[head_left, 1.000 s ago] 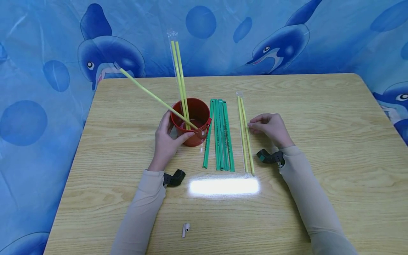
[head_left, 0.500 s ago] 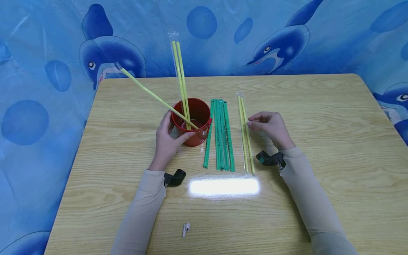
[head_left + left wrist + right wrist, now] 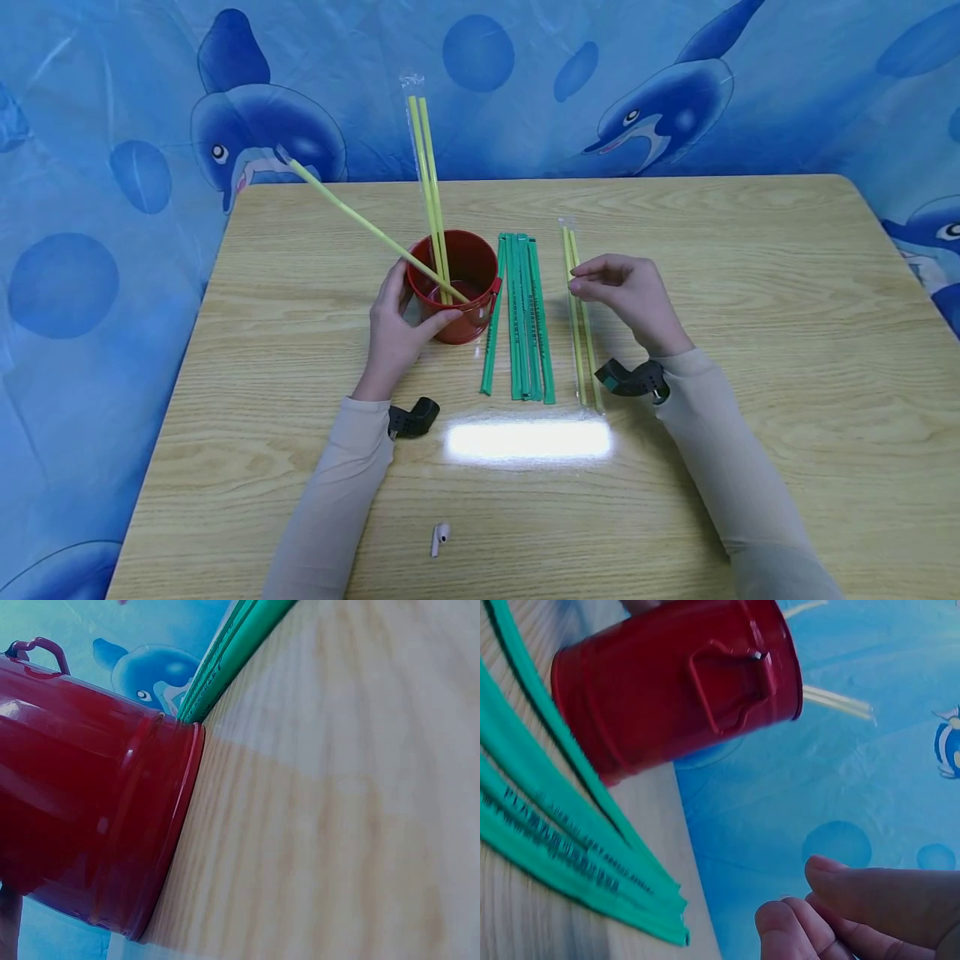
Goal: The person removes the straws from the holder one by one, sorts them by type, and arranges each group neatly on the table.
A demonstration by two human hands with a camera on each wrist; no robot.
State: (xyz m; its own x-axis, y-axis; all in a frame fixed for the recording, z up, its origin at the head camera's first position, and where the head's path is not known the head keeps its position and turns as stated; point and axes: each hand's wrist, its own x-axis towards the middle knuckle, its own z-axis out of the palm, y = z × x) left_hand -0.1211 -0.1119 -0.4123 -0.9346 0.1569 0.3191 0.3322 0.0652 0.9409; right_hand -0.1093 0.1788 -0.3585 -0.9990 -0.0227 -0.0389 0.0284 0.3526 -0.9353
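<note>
A red bucket (image 3: 461,325) is gripped by my left hand (image 3: 393,337), thumb across its near side and fingers round its left. Two yellow straws (image 3: 432,183) in clear wrap stand inside it, and another yellow length (image 3: 360,221) leans out over the left rim. Right of the bucket lie several green-wrapped straws (image 3: 527,317). My right hand (image 3: 633,300) hovers over a wrapped yellow pair (image 3: 579,333) on the table, partly covering it. In the right wrist view the thumb (image 3: 885,896) and bent fingers (image 3: 784,930) stand slightly apart, with nothing visible between them.
A white earbud (image 3: 439,539) lies near the front of the wooden table (image 3: 225,417). Behind the table hangs a blue sheet (image 3: 510,133) with printed dolphins. Black wrist cameras (image 3: 412,418) sit at both cuffs.
My right hand has shifted left and slightly away from me, from beside the yellow pair to over it. My left hand keeps its grip on the bucket.
</note>
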